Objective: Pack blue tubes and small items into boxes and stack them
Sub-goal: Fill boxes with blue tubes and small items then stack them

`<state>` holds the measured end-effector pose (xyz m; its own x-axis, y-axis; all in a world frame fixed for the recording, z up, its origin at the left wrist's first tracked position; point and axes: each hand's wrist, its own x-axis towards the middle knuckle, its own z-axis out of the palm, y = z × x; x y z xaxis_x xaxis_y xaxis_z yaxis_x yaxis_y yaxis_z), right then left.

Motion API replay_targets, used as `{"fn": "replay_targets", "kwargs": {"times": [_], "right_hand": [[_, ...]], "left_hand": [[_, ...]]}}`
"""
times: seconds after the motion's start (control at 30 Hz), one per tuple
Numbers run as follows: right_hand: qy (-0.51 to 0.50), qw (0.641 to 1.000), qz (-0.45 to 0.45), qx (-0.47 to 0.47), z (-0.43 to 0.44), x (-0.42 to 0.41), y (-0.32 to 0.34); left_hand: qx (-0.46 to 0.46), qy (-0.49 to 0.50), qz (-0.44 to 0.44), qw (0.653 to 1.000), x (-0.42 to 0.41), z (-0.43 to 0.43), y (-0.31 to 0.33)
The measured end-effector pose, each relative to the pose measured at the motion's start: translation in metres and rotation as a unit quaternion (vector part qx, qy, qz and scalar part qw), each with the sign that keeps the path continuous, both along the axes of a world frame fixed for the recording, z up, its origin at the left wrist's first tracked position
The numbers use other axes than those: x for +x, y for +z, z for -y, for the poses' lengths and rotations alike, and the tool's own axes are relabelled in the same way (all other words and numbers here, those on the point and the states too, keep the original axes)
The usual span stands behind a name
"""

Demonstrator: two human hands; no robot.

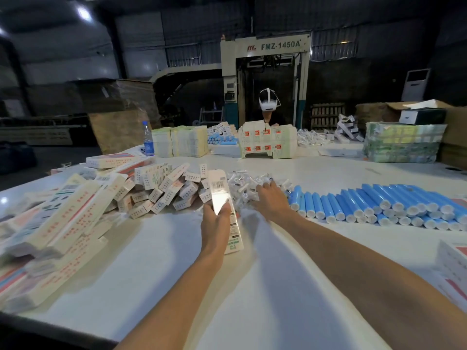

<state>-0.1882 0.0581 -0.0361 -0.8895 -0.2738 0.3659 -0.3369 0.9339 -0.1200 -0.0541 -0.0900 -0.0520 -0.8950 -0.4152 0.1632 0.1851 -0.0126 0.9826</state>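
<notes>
My left hand (214, 219) grips a long white box (223, 198) with a barcode, held lengthwise above the white table (177, 261), its far end flap open. My right hand (270, 200) reaches into a pile of small clear-bagged items (242, 181) just beyond the box, fingers spread down on the bags. To the right, rows of blue tubes (379, 205) with white caps lie side by side on the table.
A heap of packed white boxes (161, 190) lies left of centre, with longer boxes (58, 218) at the near left. Flat carton stacks (267, 142), a water bottle (148, 138) and another person wearing a headset (269, 103) are across the table. More boxes (452, 263) sit at the right edge.
</notes>
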Motion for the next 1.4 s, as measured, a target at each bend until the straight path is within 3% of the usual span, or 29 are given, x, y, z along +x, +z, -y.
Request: {"fn": "replay_targets", "kwargs": {"times": [0.2,0.43,0.67,0.8,0.97,1.1,1.2,1.3,1.4], "right_hand": [[-0.021,1.0,-0.016,0.006,0.007,0.005,-0.004],[-0.053,0.992,-0.105,0.055,-0.019,0.049,0.025],[-0.053,0.987,0.01,0.151,-0.058,0.113,0.016],[-0.068,0.98,-0.01,0.187,-0.07,0.134,-0.005],[-0.046,0.987,0.002,0.153,-0.068,0.136,-0.013],[-0.037,0.998,0.015,0.055,-0.07,0.136,-0.007],[-0.023,0.989,0.028,-0.145,-0.08,0.132,0.015],[0.029,0.909,0.023,-0.416,-0.087,0.132,0.05],[0.107,0.834,-0.007,-0.541,-0.09,0.141,0.079]], "left_hand": [[0.028,-0.041,-0.013,0.999,-0.006,-0.002,-0.002],[0.033,-0.085,-0.011,0.996,-0.001,-0.008,0.0],[0.128,-0.132,-0.013,0.983,0.004,-0.013,0.008],[0.135,-0.156,0.012,0.978,0.005,-0.015,0.008],[0.132,-0.197,-0.014,0.971,0.005,-0.017,0.004],[0.096,-0.238,-0.027,0.966,0.007,-0.017,0.002],[0.045,-0.267,-0.029,0.962,0.007,-0.016,0.001],[0.036,-0.304,-0.027,0.951,0.008,-0.018,0.001],[0.023,-0.327,-0.034,0.944,0.011,-0.022,0.001]]}}
